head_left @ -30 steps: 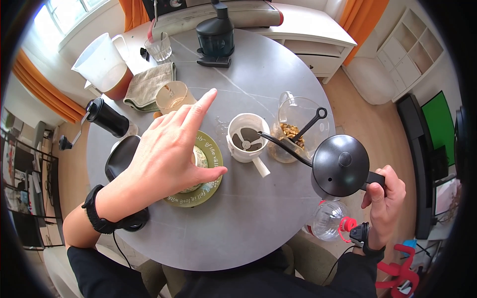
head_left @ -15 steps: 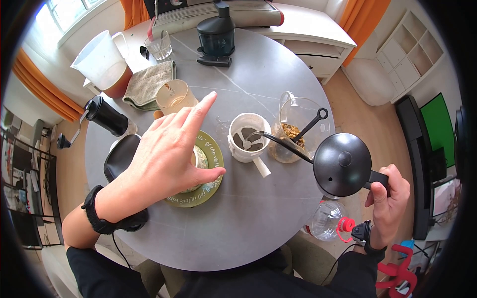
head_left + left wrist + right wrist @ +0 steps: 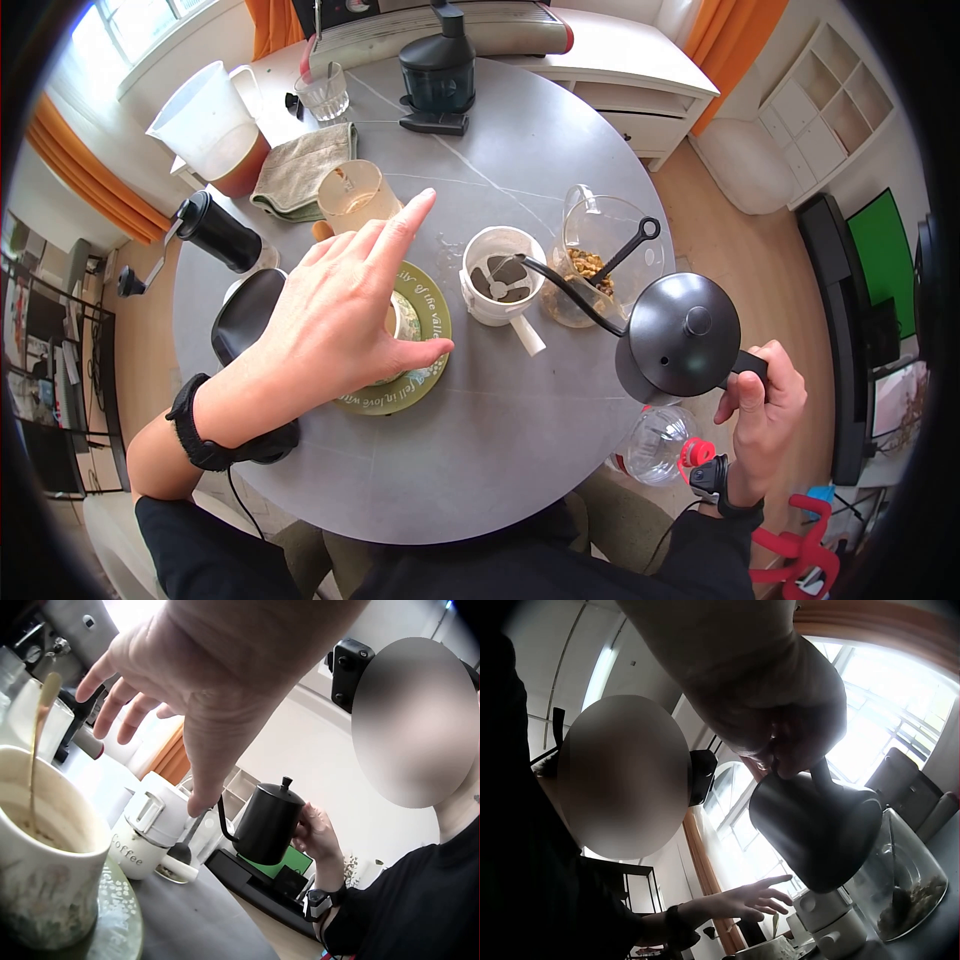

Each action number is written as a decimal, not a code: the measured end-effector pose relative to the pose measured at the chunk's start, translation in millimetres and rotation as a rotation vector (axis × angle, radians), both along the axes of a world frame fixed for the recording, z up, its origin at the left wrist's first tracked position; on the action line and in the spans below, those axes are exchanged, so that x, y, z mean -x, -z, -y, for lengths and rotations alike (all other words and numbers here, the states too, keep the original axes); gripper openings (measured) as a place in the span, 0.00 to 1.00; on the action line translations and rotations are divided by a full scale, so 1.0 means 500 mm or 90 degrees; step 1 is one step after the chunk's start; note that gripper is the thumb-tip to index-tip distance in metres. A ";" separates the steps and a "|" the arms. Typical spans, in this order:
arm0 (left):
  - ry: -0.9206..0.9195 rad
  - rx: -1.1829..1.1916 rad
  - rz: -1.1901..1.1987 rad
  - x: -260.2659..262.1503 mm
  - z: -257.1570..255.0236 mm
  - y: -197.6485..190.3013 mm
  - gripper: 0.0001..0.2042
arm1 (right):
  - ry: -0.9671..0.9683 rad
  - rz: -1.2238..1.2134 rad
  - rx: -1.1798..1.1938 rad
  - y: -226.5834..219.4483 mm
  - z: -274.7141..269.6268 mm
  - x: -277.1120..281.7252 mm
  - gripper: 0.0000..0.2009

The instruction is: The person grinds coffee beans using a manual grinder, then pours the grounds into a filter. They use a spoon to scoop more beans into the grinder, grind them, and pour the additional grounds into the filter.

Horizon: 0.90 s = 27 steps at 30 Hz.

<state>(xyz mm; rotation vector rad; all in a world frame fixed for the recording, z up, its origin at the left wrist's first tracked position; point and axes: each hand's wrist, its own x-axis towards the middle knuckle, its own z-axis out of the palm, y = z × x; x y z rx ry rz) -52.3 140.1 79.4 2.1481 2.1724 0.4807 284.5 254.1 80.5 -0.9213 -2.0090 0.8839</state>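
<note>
My right hand grips the handle of a black gooseneck kettle, whose spout tip is over a white cup-shaped filter holder with a dark, three-part insert inside. In the left wrist view the kettle is held up beside a white cup marked "Coffee". My left hand, fingers spread and holding nothing, is above a green saucer and partly hides the cup on it. That floral cup has a gold-coloured spoon standing in it.
A glass jug with brown pieces and a black scoop stands right of the filter holder. Around the left side are a hand grinder, folded cloth, glass and pitcher. A plastic bottle is near the right edge.
The kettle and my right hand have shifted slightly left, and the kettle's tilt has changed a little. My left hand is nearly still.
</note>
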 end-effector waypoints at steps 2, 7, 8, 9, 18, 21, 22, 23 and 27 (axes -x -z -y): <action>-0.001 -0.004 -0.001 0.000 0.002 0.000 0.50 | -0.005 -0.045 0.038 0.019 0.000 -0.007 0.22; -0.015 0.009 0.012 0.000 0.005 -0.006 0.50 | -0.045 -0.169 0.130 0.075 0.000 -0.029 0.20; -0.028 0.028 0.022 -0.002 0.005 -0.010 0.50 | -0.053 -0.170 0.153 0.083 0.002 -0.031 0.20; -0.040 0.047 0.033 -0.004 0.005 -0.013 0.50 | -0.060 -0.171 0.176 0.089 0.005 -0.032 0.20; -0.049 0.061 0.044 -0.010 0.010 -0.022 0.43 | -0.219 -0.115 0.271 0.192 0.036 -0.024 0.16; -0.038 0.037 0.047 -0.012 0.010 -0.017 0.42 | -0.254 -0.088 0.308 0.208 0.050 -0.017 0.16; -0.036 0.040 0.043 -0.013 0.009 -0.018 0.41 | -0.267 -0.075 0.304 0.209 0.053 -0.014 0.16; -0.035 0.042 0.039 -0.015 0.009 -0.019 0.41 | -0.278 -0.074 0.308 0.209 0.055 -0.010 0.16; -0.023 0.030 -0.003 -0.014 0.010 -0.011 0.40 | -0.312 -0.074 0.306 0.210 0.061 0.004 0.15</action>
